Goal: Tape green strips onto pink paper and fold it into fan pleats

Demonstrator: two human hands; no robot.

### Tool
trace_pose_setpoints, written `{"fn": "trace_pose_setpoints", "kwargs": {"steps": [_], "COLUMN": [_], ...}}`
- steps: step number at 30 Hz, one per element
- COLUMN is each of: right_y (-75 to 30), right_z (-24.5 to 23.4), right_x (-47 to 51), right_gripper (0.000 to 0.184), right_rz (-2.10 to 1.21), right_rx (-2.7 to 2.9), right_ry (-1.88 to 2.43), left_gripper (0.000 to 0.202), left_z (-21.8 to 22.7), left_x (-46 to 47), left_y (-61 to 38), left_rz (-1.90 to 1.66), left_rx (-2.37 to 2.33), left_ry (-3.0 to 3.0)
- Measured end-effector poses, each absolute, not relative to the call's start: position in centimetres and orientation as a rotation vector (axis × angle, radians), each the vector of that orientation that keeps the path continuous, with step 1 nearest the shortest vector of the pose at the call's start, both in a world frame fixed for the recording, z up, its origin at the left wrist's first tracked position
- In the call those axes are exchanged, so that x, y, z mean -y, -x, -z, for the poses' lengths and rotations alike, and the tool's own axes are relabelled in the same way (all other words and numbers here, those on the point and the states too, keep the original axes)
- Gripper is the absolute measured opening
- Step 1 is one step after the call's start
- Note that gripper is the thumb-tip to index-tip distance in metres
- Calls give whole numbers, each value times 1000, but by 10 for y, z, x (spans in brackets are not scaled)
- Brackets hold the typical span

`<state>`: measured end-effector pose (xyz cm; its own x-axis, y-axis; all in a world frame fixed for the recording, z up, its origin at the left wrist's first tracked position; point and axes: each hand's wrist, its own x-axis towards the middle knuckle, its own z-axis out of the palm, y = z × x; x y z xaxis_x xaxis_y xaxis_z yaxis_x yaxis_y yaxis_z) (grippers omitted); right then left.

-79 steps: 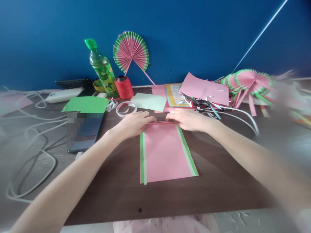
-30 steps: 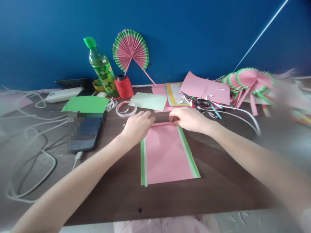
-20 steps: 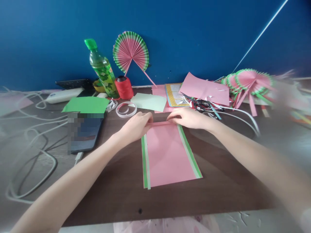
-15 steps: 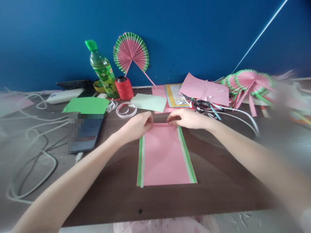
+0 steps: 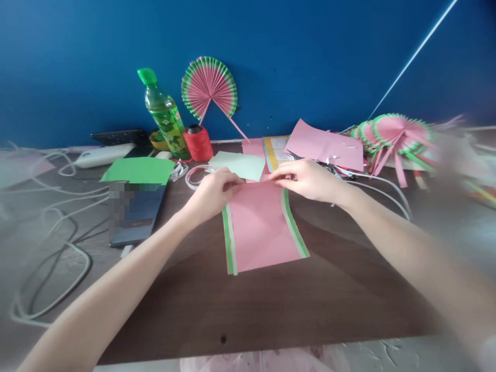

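Note:
A pink sheet of paper [image 5: 265, 227] with green and pale green strips along its two sides hangs from both my hands, its far edge raised and its surface slightly curved. My left hand [image 5: 217, 192] pinches the far left corner. At the far right corner, my right hand [image 5: 306, 178] grips the same edge between thumb and fingers. The fingertips partly hide that edge, where a narrow fold seems to run. Just behind my left hand lies a roll of white tape [image 5: 197, 176]; a pale green sheet [image 5: 240, 164] is beyond the hands.
A pleated pink-and-green paper fan [image 5: 209, 85] leans on the blue wall. Near it stand a green bottle [image 5: 165, 116] and a red thread spool [image 5: 198, 143]. On the left are a phone [image 5: 137, 214], a green sheet [image 5: 137, 169] and cables. More paper fans [image 5: 399, 134] lie at the right.
Both hands have lifted the far edge of the pink sheet. Its near edge has moved away from me and now sits at a tilt, and the sheet has bent.

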<state>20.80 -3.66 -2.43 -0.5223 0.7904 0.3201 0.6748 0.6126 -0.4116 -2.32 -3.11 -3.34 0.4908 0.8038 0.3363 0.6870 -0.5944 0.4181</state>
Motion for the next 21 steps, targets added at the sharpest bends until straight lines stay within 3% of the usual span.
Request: {"fn": "trace_pose_setpoints", "kwargs": {"steps": [6, 11, 17, 21], "right_y": [-208, -205, -208, -212], "right_z": [28, 31, 34, 31], "right_x": [40, 46, 42, 34], "right_gripper": [19, 21, 19, 19], "right_rz": [287, 492, 506, 262], "right_rx": [2150, 2022, 2170, 2342], "right_ry": [1117, 969, 920, 871], "left_gripper": [14, 14, 14, 17], "left_z": [28, 19, 24, 26], "left_x": [35, 41, 36, 36], "left_y": [27, 30, 30, 28], "left_rz": [-1360, -1697, -1551, -1074], "left_rx": [-1230, -1205, -1145, -1230], "left_ry": [-2836, -2912, -3152, -3141]}}
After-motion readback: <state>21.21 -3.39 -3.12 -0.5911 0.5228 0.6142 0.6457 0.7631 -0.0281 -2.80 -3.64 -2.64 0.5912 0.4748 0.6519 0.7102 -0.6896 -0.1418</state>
